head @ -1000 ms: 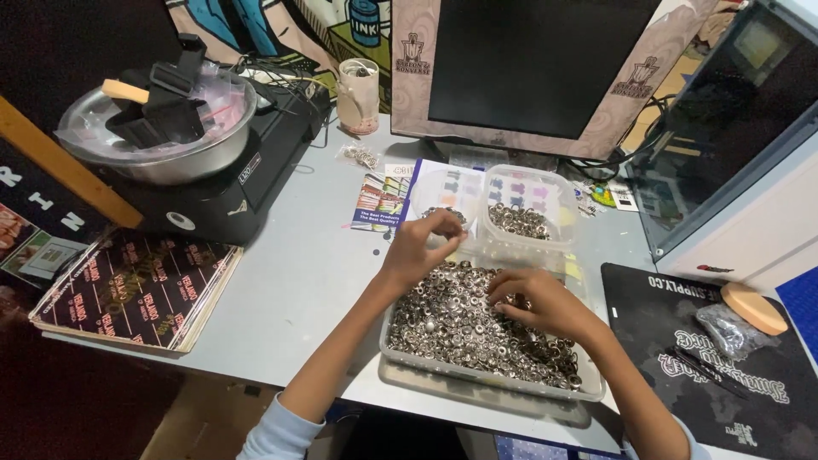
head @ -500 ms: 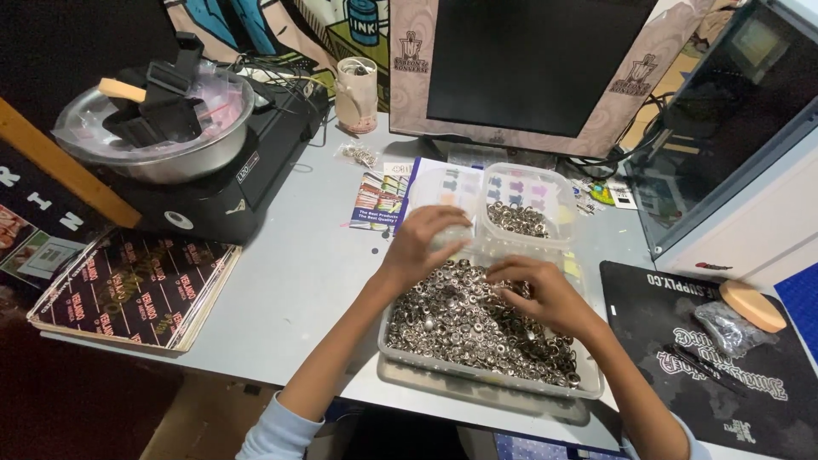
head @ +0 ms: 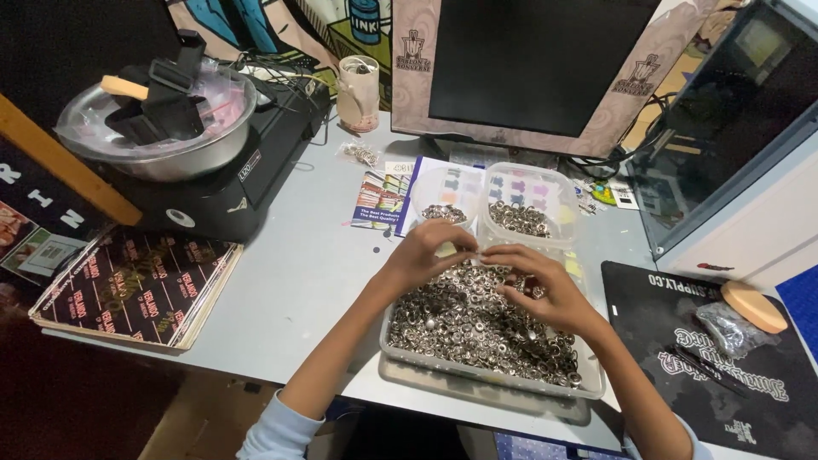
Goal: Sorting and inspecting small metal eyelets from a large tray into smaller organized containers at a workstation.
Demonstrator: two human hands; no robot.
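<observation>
While both hands are hovering over the clear plastic tray (head: 400, 345) heaped with small silver metal rings (head: 477, 328), the left hand (head: 426, 253) is curling its fingers together at the tray's far edge, seemingly pinching something small, though what they are clamping on is too tiny to tell. Just beside it, the right hand (head: 541, 285) is resting on the pile with its fingers bent and close together, their tips nearly meeting those of the left hand. Two smaller clear tubs are sitting just behind the tray on the grey tabletop (head: 290, 281): the left tub (head: 443, 192) and the right tub (head: 528, 200), each holding a little heap of the same metal parts. Farther back a dark monitor (head: 532, 64) is standing, and off to the left a metal bowl (head: 158, 128) is lying on a black machine (head: 230, 183).
</observation>
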